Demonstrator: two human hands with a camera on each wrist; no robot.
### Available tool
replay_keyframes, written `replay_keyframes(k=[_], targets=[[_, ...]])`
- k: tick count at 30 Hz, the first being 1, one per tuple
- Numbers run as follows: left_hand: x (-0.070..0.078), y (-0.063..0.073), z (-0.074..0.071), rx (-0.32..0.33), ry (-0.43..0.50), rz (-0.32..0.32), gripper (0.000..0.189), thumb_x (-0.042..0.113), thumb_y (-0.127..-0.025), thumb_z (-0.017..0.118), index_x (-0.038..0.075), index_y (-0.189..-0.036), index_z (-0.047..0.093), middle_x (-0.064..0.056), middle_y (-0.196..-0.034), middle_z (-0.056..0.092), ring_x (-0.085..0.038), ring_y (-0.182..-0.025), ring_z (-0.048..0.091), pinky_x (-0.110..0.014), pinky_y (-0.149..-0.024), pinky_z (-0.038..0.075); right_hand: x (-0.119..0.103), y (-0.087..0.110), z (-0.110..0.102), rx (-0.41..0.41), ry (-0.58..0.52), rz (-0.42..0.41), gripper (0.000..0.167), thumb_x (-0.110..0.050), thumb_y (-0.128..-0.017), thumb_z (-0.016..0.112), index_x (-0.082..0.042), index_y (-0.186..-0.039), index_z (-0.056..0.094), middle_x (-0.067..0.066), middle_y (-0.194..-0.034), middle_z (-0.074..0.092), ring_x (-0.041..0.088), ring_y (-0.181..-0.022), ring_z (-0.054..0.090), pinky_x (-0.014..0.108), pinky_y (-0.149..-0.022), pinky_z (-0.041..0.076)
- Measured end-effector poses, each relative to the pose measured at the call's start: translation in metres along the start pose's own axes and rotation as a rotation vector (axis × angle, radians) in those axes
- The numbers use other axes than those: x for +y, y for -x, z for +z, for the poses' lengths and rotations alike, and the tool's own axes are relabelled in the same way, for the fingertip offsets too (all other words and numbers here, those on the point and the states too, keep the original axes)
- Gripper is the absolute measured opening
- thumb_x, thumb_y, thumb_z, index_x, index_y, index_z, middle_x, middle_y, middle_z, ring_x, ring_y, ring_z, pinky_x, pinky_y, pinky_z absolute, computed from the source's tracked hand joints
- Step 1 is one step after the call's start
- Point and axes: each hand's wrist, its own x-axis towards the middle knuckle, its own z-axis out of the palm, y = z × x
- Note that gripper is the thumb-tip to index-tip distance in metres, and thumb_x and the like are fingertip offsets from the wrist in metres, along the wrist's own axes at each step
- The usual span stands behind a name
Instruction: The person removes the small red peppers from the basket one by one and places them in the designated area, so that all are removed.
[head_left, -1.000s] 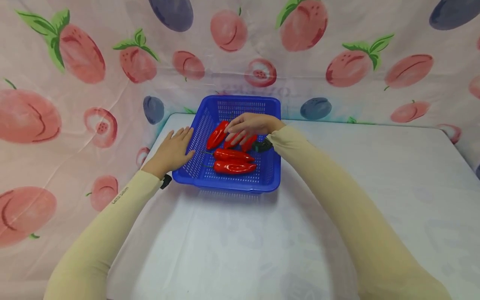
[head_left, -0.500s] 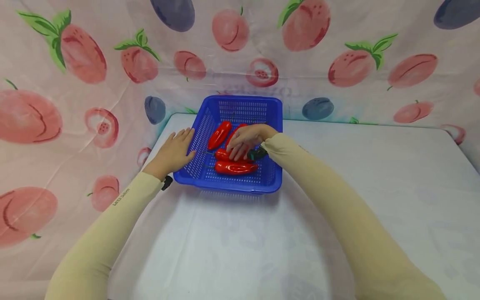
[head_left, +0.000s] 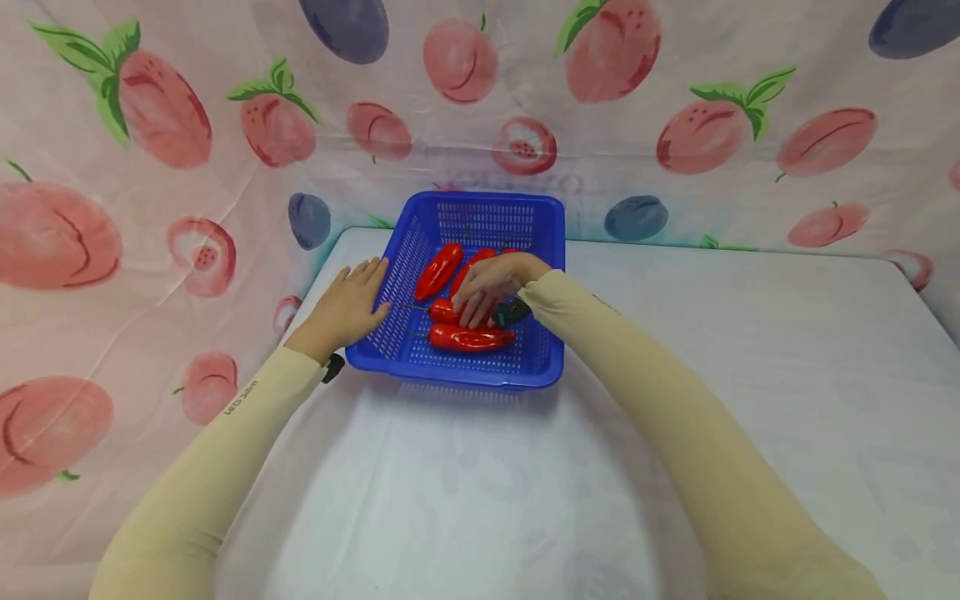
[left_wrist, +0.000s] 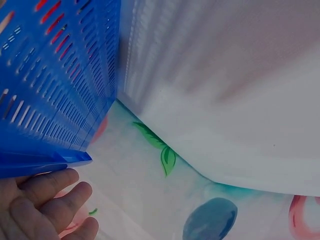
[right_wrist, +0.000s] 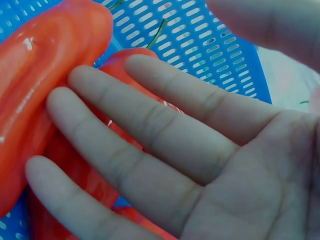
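A blue plastic basket (head_left: 450,375) with slotted walls stands on the white table. Several glossy red peppers with green stems lie inside. One pepper (head_left: 471,337) is nearest the front wall, and another (head_left: 438,272) slants at the left. My left hand (head_left: 341,307) rests flat along the left rim, its fingers (left_wrist: 70,200) just past the edge in the left wrist view. Over the middle peppers is my right hand (head_left: 491,283), fingers extended and pointing down. In the right wrist view its straight fingertips meet a large pepper (right_wrist: 55,65), and the palm holds nothing. The hand partly hides the peppers beneath.
The white table (head_left: 720,358) extends to the right and front of the basket. A fruit-printed cloth (head_left: 450,133) hangs behind and along the left side. Dark wrist devices show at the left wrist (head_left: 333,367) and right wrist (head_left: 512,312).
My right hand has moved nearer the front of the basket, from the back peppers to the middle one, then slightly lower. My left hand has stayed on the rim.
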Motion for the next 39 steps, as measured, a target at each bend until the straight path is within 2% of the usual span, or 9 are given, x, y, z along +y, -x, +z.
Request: replay_keyframes(k=[5, 10, 15, 19, 22, 27, 31, 36, 39], targets=[[0.0, 0.001, 0.001, 0.001, 0.001, -0.003, 0.071, 0.029, -0.093, 0.047, -0.003, -0.148, 0.016, -0.024, -0.154, 0.02, -0.04, -0.143, 0.019, -0.055, -0.118, 0.011, 0.0, -0.002, 0.001, -0.012, -0.008, 0.005, 0.039, -0.023, -0.096, 0.05, 0.007, -0.121, 0.057, 0.018, -0.114, 0.067, 0.025, -0.101, 0.067, 0.04, -0.091, 0.053], [0.0, 0.001, 0.002, 0.003, -0.001, -0.007, 0.071, 0.029, -0.093, 0.047, -0.003, -0.149, 0.015, -0.024, -0.154, 0.02, -0.04, -0.143, 0.019, -0.055, -0.118, 0.012, -0.001, -0.003, 0.001, -0.005, -0.021, -0.006, 0.04, -0.021, -0.096, 0.05, 0.01, -0.121, 0.055, 0.023, -0.117, 0.064, 0.025, -0.099, 0.068, 0.042, -0.096, 0.05], [0.001, 0.0, 0.002, 0.004, 0.004, -0.008, 0.071, 0.029, -0.093, 0.047, -0.003, -0.149, 0.016, -0.023, -0.154, 0.02, -0.039, -0.143, 0.02, -0.055, -0.118, 0.013, -0.001, -0.003, 0.0, 0.029, -0.005, -0.004, 0.04, -0.02, -0.097, 0.049, 0.012, -0.121, 0.055, 0.026, -0.121, 0.061, 0.028, -0.103, 0.067, 0.042, -0.101, 0.046], [0.001, -0.001, 0.002, -0.001, 0.005, -0.01, 0.072, 0.029, -0.093, 0.047, -0.003, -0.149, 0.015, -0.024, -0.154, 0.02, -0.04, -0.143, 0.019, -0.055, -0.118, 0.011, -0.001, -0.003, 0.0, 0.062, 0.021, 0.03, 0.039, -0.021, -0.096, 0.051, 0.008, -0.12, 0.057, 0.025, -0.121, 0.06, 0.029, -0.108, 0.065, 0.036, -0.102, 0.046], [0.001, -0.001, 0.002, -0.005, 0.003, -0.017, 0.072, 0.029, -0.093, 0.048, -0.002, -0.149, 0.015, -0.023, -0.154, 0.02, -0.04, -0.143, 0.019, -0.055, -0.118, 0.01, -0.002, -0.004, 0.002, 0.074, 0.034, 0.056, 0.038, -0.023, -0.095, 0.052, 0.006, -0.12, 0.059, 0.023, -0.12, 0.061, 0.028, -0.108, 0.065, 0.029, -0.096, 0.043], [0.0, 0.0, 0.002, -0.005, -0.001, -0.02, 0.073, 0.03, -0.093, 0.048, -0.002, -0.149, 0.015, -0.023, -0.154, 0.02, -0.039, -0.143, 0.019, -0.055, -0.118, 0.012, -0.005, -0.005, 0.005, 0.061, 0.092, 0.079, 0.038, -0.025, -0.094, 0.053, 0.001, -0.121, 0.06, 0.018, -0.119, 0.063, 0.023, -0.106, 0.066, 0.034, -0.085, 0.029], [-0.001, 0.0, 0.001, -0.005, 0.002, -0.01, 0.071, 0.028, -0.093, 0.047, -0.003, -0.149, 0.015, -0.024, -0.154, 0.02, -0.04, -0.143, 0.02, -0.055, -0.118, 0.012, -0.008, -0.006, 0.008, 0.044, 0.136, 0.093, 0.036, -0.025, -0.094, 0.054, -0.002, -0.121, 0.061, 0.015, -0.118, 0.065, 0.021, -0.106, 0.067, 0.03, -0.077, 0.029], [-0.001, 0.0, 0.0, -0.001, 0.006, -0.004, 0.071, 0.028, -0.093, 0.046, -0.003, -0.149, 0.015, -0.025, -0.153, 0.021, -0.041, -0.142, 0.021, -0.055, -0.118, 0.012, -0.009, -0.009, 0.011, 0.037, 0.185, 0.103, 0.037, -0.025, -0.093, 0.056, -0.002, -0.121, 0.061, 0.014, -0.117, 0.066, 0.02, -0.105, 0.067, 0.033, -0.08, 0.031], [0.0, 0.0, 0.001, 0.0, 0.012, -0.007, 0.071, 0.028, -0.093, 0.047, -0.003, -0.149, 0.016, -0.024, -0.154, 0.022, -0.04, -0.142, 0.021, -0.054, -0.118, 0.012, -0.007, -0.012, 0.015, 0.036, 0.171, 0.104, 0.036, -0.024, -0.092, 0.057, -0.001, -0.119, 0.063, 0.015, -0.114, 0.067, 0.021, -0.104, 0.067, 0.029, -0.078, 0.036]])
